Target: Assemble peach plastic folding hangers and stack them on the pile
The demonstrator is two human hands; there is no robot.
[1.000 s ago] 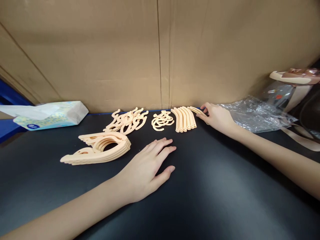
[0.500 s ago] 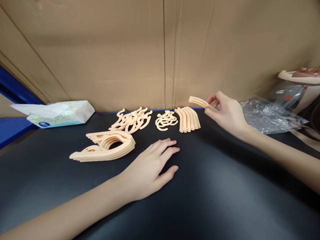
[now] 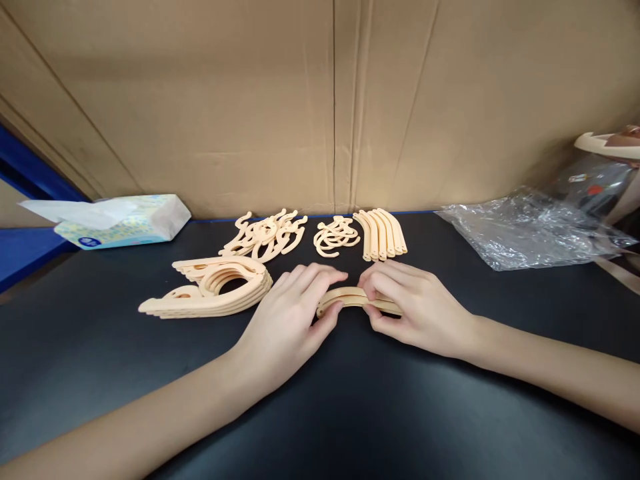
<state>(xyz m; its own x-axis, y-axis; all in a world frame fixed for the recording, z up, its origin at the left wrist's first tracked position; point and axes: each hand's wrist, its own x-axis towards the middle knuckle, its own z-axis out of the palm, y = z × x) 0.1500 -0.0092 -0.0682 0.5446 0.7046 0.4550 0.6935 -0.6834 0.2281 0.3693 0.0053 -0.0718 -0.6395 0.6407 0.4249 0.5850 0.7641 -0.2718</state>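
A curved, cream plastic strip (image 3: 350, 297) lies crosswise low over the black table, between both hands. My right hand (image 3: 405, 300) pinches its middle and right part between thumb and fingers. At the strip's left end, my left hand (image 3: 305, 303) has its thumb and fingers apart, with the thumb at or near the strip's edge. Left of my left hand sits a stack of folded cream hanger pieces (image 3: 215, 293). Behind the hands are a pile of hook-ended pieces (image 3: 267, 235), a small pile of thin curved pieces (image 3: 336, 235) and a row of curved strips (image 3: 383, 233).
A tissue pack (image 3: 125, 221) lies at the back left of the black table (image 3: 320, 413). Clear crumpled plastic (image 3: 530, 230) covers the back right, beside a partly visible bag. A cardboard wall (image 3: 250, 100) rises behind the table.
My right hand has come left and down to the table's middle with the cream strip. My left hand has lifted its fingers and curved them around the strip's left end.
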